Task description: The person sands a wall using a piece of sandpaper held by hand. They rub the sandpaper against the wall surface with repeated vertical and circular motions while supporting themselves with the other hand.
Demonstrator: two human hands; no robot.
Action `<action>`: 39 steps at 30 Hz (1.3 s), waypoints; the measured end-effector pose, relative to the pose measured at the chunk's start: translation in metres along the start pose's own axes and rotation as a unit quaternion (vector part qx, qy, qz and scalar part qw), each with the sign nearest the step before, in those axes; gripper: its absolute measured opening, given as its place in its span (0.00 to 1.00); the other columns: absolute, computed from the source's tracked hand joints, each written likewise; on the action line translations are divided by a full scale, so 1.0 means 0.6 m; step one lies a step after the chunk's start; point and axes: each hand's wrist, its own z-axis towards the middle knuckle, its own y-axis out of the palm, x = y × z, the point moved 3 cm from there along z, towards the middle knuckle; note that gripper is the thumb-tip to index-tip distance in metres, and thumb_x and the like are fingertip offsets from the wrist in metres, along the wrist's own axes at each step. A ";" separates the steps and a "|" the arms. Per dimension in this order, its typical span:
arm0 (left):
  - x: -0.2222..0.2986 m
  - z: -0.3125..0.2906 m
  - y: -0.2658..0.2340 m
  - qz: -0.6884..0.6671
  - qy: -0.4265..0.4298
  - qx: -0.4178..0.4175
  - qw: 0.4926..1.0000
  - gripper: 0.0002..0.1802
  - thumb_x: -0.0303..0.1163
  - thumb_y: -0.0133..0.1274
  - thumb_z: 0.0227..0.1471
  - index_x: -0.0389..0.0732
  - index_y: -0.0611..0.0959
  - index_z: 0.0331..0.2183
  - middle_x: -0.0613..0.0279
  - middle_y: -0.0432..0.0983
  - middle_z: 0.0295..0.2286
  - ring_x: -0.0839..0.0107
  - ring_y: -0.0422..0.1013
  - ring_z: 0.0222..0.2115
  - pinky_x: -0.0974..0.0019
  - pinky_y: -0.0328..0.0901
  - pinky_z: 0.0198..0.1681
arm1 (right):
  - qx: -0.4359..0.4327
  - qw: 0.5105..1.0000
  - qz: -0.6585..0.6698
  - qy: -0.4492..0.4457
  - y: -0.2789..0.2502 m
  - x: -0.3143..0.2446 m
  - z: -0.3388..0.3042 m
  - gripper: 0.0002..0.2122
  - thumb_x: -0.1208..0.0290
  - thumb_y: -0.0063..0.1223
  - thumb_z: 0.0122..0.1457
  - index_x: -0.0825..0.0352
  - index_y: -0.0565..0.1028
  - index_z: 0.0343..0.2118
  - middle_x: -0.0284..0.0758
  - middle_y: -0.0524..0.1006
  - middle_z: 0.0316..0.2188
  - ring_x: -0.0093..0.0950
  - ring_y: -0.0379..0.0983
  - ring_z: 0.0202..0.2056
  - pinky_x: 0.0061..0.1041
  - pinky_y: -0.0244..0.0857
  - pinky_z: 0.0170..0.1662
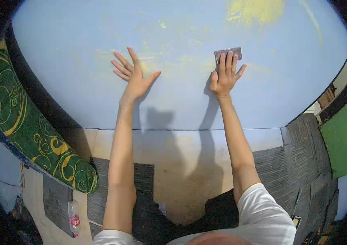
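My right hand (223, 79) presses a small brown-grey rectangle of sandpaper (236, 52) against a pale blue wall (173, 94). The middle fingers lie flat over it, while the thumb and little finger stand out to either side. To the left, my left hand (133, 77) is open with fingers spread, at the wall beside a faint yellow smear (145, 65); it holds nothing. Whether its palm touches the surface cannot be told. Yellow patches and streaks mark the wall around both hands, the largest being a yellow patch (255, 10) at the upper right.
A green cushioned panel with gold swirls (38, 139) curves along the left. Grey ribbed mats (269, 167) lie on the beige floor (169, 175). A clear plastic bottle with a red label (73, 219) lies at lower left. At right stands a green panel (343, 130).
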 end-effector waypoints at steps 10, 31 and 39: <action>-0.009 -0.003 0.001 0.024 -0.001 0.001 1.000 0.76 0.67 0.62 0.51 0.47 0.23 0.70 0.24 0.03 0.64 0.24 0.02 0.63 0.19 0.11 0.60 | -0.008 0.999 -0.027 -0.030 -0.008 -0.012 0.006 0.29 0.55 0.33 0.69 0.67 0.68 0.67 0.44 0.64 0.70 0.41 0.50 0.74 0.56 0.26 0.74; -0.010 0.002 -0.001 0.012 0.003 0.006 1.000 0.79 0.68 0.65 0.47 0.49 0.22 0.70 0.29 0.00 0.64 0.28 -0.01 0.63 0.18 0.10 0.59 | 0.000 1.000 -0.014 -0.007 0.001 -0.004 0.000 0.29 0.58 0.37 0.65 0.63 0.68 0.68 0.40 0.63 0.71 0.38 0.50 0.74 0.56 0.25 0.75; -0.012 -0.006 -0.009 0.021 -0.025 -0.019 0.999 0.80 0.68 0.65 0.47 0.47 0.22 0.70 0.29 0.00 0.64 0.28 -0.01 0.62 0.19 0.09 0.59 | 0.005 0.999 -0.027 -0.023 0.000 -0.012 -0.003 0.28 0.60 0.39 0.65 0.68 0.68 0.66 0.44 0.64 0.70 0.42 0.51 0.73 0.56 0.28 0.75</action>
